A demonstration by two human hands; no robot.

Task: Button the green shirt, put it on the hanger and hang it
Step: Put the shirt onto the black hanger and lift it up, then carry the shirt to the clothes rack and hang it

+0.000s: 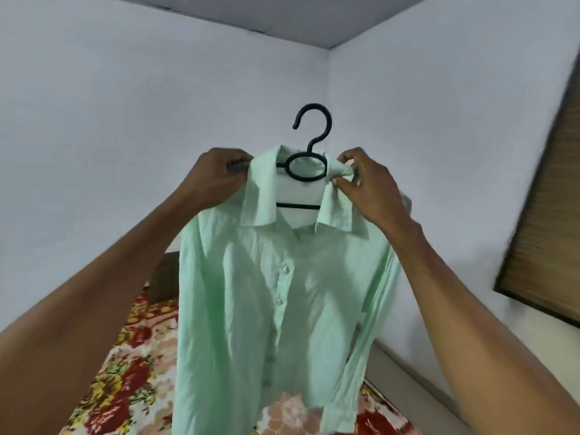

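White walls fill most of the view, with a bed in a floral spread [131, 365] low beneath the person's raised arms and a brown slatted panel [546, 233] on the wall to the right. No rail or hook to hang from shows anywhere. The green shirt [276, 296] hangs lengthwise in front of the person at about head height, its long axis vertical, the placket buttons done up as far as can be seen and the collar left open. It is already on the black hanger [306, 166], whose bar runs across inside the neck and whose hook rises straight above the collar, midway between the two hands. The left hand [216, 175] is closed on the shoulder end at the left collar; the right hand [367, 186] pinches a fold of the right collar. Buttoning and mounting look done; hanging remains, and the hook sits equally near both hands, so either could let go to carry it.
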